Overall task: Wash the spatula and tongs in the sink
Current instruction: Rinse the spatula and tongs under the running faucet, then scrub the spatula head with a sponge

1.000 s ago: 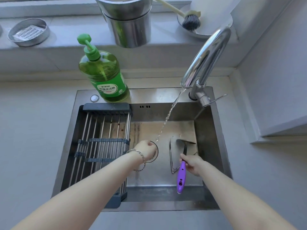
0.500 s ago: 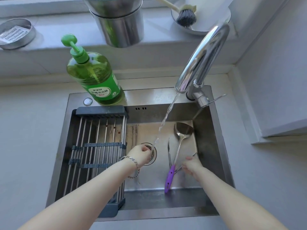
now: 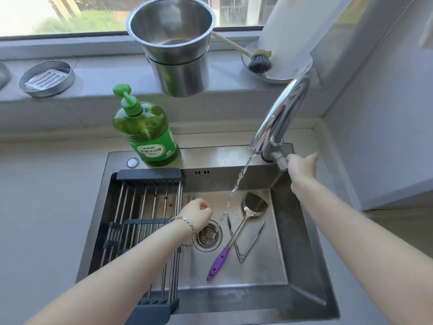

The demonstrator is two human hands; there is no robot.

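Note:
A steel spatula (image 3: 254,205) with a purple handle lies flat on the floor of the steel sink (image 3: 302,254), head toward the back. Steel tongs (image 3: 248,245) lie beneath and beside it, arms spread in a V. Water streams from the chrome faucet (image 3: 281,113) onto the sink floor left of the spatula head. My right hand (image 3: 302,165) is up at the faucet base, fingers closed around its lever. My left hand (image 3: 196,214) hovers curled as a loose fist above the drain (image 3: 208,236), a bracelet on the wrist, holding nothing that I can see.
A roll-up drying rack (image 3: 140,221) covers the sink's left half. A green dish soap bottle (image 3: 145,130) stands on the back rim. On the windowsill sit stacked steel pots (image 3: 178,55), a dish brush (image 3: 257,62), and a round steel strainer (image 3: 46,78).
My right hand let go of the spatula, which now lies on the tongs in the sink, and rose to the faucet lever. My left hand stayed over the drain.

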